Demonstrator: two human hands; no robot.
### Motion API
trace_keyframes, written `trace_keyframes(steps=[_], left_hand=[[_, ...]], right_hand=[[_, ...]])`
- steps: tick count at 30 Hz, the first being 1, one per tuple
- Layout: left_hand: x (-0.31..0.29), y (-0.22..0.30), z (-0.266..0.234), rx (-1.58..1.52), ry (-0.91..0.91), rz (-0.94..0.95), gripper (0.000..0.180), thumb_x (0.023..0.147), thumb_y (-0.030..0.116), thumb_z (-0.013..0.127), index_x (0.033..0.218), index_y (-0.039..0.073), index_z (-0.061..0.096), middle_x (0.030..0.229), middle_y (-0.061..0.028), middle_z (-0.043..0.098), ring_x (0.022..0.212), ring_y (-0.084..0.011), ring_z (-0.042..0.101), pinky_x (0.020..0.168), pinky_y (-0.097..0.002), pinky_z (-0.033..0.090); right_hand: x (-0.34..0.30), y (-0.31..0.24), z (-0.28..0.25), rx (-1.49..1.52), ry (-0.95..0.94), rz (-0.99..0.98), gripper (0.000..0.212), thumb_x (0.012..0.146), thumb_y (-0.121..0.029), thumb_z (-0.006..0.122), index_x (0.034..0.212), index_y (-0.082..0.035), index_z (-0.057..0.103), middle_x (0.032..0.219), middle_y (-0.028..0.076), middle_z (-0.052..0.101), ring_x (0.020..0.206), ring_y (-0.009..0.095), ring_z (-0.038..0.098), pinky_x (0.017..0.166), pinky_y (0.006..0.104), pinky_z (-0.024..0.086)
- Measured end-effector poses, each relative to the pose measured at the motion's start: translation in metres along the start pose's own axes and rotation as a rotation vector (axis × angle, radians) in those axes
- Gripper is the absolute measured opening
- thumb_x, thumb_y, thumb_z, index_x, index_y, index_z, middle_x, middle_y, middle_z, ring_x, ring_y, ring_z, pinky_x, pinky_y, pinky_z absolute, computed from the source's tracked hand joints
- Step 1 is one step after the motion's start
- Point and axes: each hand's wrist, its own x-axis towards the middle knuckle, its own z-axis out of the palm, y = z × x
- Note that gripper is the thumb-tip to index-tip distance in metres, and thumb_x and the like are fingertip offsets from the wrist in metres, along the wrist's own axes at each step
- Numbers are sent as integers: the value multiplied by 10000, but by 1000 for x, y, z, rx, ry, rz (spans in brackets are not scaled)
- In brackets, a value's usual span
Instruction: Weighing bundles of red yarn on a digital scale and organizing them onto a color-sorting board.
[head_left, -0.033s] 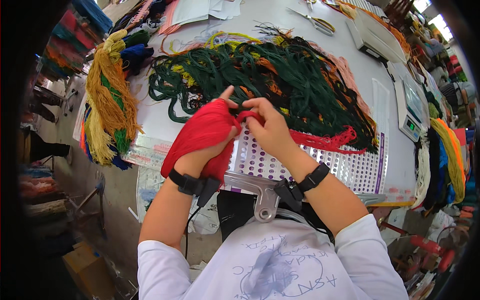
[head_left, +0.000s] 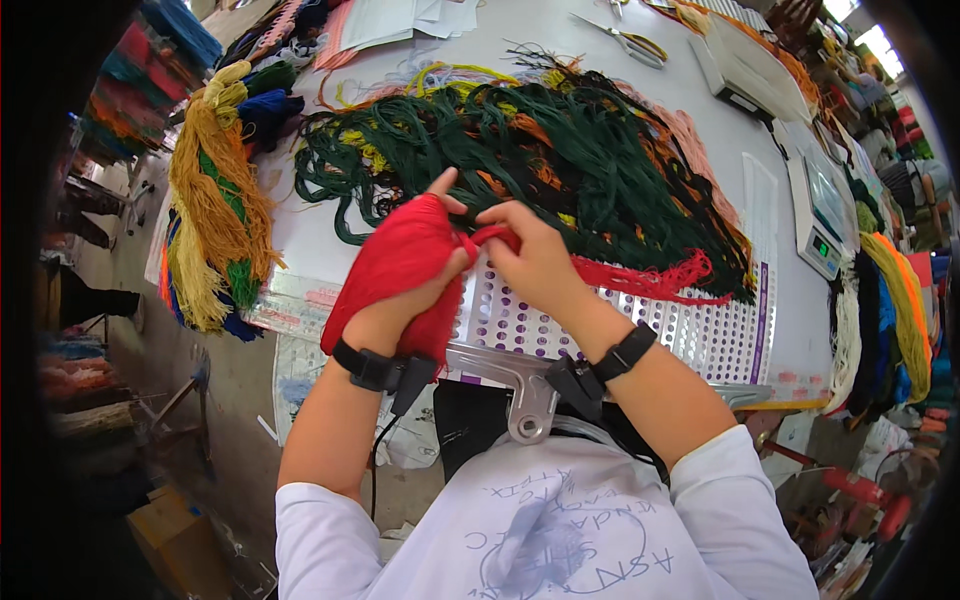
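Note:
A thick red skein of thread (head_left: 385,265) drapes over my left hand (head_left: 410,300) and hangs down past the wrist. One finger of that hand points up and away, while its thumb presses on the skein. My right hand (head_left: 540,260) pinches a twisted red loop beside the left thumb; the fingertips are bent around it. Beyond the right hand, a loose red tail of thread (head_left: 650,282) lies on the white board with rows of purple-ringed holes (head_left: 690,335). Just past both hands spreads a tangled pile of dark green thread (head_left: 600,160), mixed with black, orange and yellow.
Ochre and cream skeins (head_left: 220,190) hang at the table's left edge. Scissors (head_left: 630,45) and papers (head_left: 400,25) lie at the back. A digital scale (head_left: 822,250) stands on the right, near more hanging skeins (head_left: 895,310). A metal clip (head_left: 530,395) sits at the near edge.
Both hands have shifted very slightly left, with the red skein still in them. The other things look the same.

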Motion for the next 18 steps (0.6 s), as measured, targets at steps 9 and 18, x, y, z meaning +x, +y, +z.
trace_keyframes(steps=[9, 18], left_hand=[[-4, 3, -24, -825, 17, -255, 700, 718, -35, 623, 1355, 31, 341, 978, 19, 484, 753, -40, 504, 681, -178, 416], [-67, -111, -123, -1185, 508, -558, 483, 826, 21, 542, 1291, 53, 417, 827, 9, 507, 672, -86, 534, 661, -204, 474]], right_hand=[[1, 0, 20, -573, 14, -96, 167, 665, -171, 668, 809, -104, 615, 796, 72, 550, 768, 290, 581, 645, 402, 461], [4, 28, 8, 68, -81, 83, 62, 746, -38, 572, 771, -17, 519, 723, 45, 591, 652, 109, 590, 565, 253, 442]])
